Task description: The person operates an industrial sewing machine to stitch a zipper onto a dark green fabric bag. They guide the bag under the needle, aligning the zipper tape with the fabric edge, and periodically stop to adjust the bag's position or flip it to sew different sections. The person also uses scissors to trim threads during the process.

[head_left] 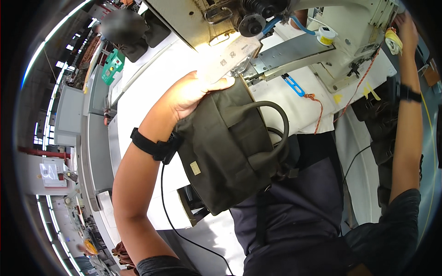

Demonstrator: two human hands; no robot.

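Observation:
A dark olive handbag (pixel 216 152) with rounded handles and a small gold plate lies tilted in front of my body, its zippered top edge by the sewing machine's (pixel 294 57) needle area. My left hand (pixel 191 94) grips the bag's upper left edge, thumb pointing to the needle area; a bright lamp glare washes out some of its fingers. At the far right my right arm is stretched out, with my right hand (pixel 407 34) at the right end of the machine head, beside a yellow-and-white cloth bundle (pixel 393 41). That hand's fingertips are hard to make out.
On the white worktable (pixel 142 108) rests a blue tool (pixel 293 85) tied to an orange cord. A white thread spool (pixel 326 35) stands on the machine arm. Dark bags (pixel 377 138) are stacked at right. Another person (pixel 124 27) is at upper left, near a green box (pixel 113 66).

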